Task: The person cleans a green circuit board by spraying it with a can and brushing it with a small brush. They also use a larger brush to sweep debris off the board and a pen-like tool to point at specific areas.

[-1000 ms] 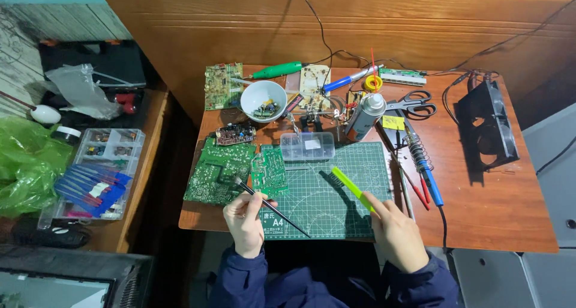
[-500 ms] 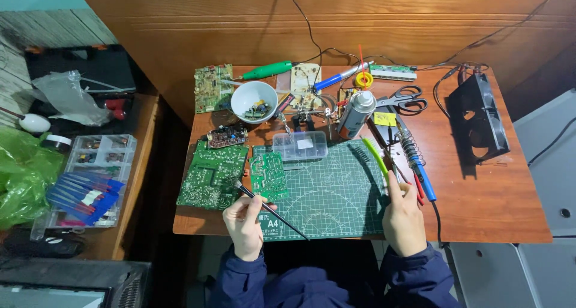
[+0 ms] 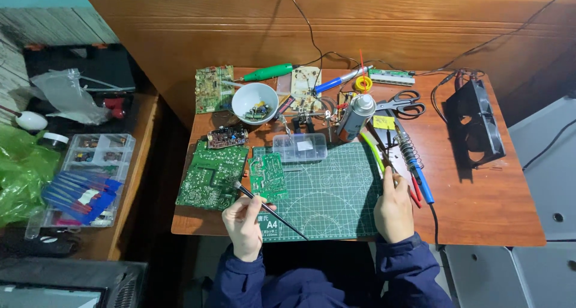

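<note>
**Two hands working at a crowded electronics surface**

The wooden surface is carrying everything, with a green cutting mat lying between the two hands. Just left of the left grip, a large green circuit board is lying flat, and a smaller green board is resting on the mat's left edge, right above that grip. The left hand is clenching a thin black brush, whose tip is touching the smaller board's lower left corner while its handle is slanting down to the right across a small white label printed on the mat.

The right hand is resting at the mat's right edge, its fingers closing on the yellow-green tool stretching up and away from the grip; how firmly it is grasping, I cannot tell. Just right of that grip, a blue-handled soldering iron is lying. Further up, a grey spray can is standing, a small yellow square label lying beside it.
</note>
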